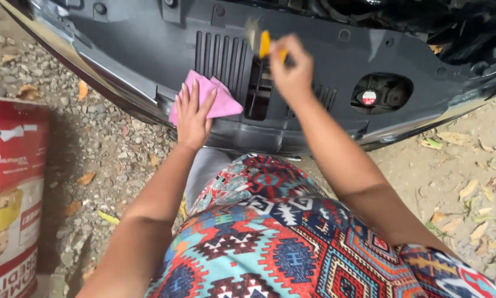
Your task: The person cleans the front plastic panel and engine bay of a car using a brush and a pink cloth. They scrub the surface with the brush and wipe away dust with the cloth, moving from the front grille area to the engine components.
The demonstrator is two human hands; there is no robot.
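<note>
A: Head view. Left hand [192,113] lies flat with fingers spread, pressing a pink cloth [212,99] against the dark plastic panel [314,49], just left of the ribbed vent [221,55]. Right hand [292,69] is closed around a yellow-handled brush [264,43], blurred, at the top of the slot [258,91] at 12 o'clock.

B: Technique?

A: My read: short strokes along the ribs, bristles into the gaps; the cloth sits close below to catch what comes off. The flat palm doubles as a brace.

B: Edges, clearance?

A: Panel lip runs at 6 o'clock just above the patterned skirt [292,243]. A round recess with a red-marked cap [369,97] at 2 o'clock, well apart from the brush. A red drum [10,187] at 9 o'clock on the gravel ground [104,138], well apart from the left elbow. Right side open, only leaves [468,190].
</note>
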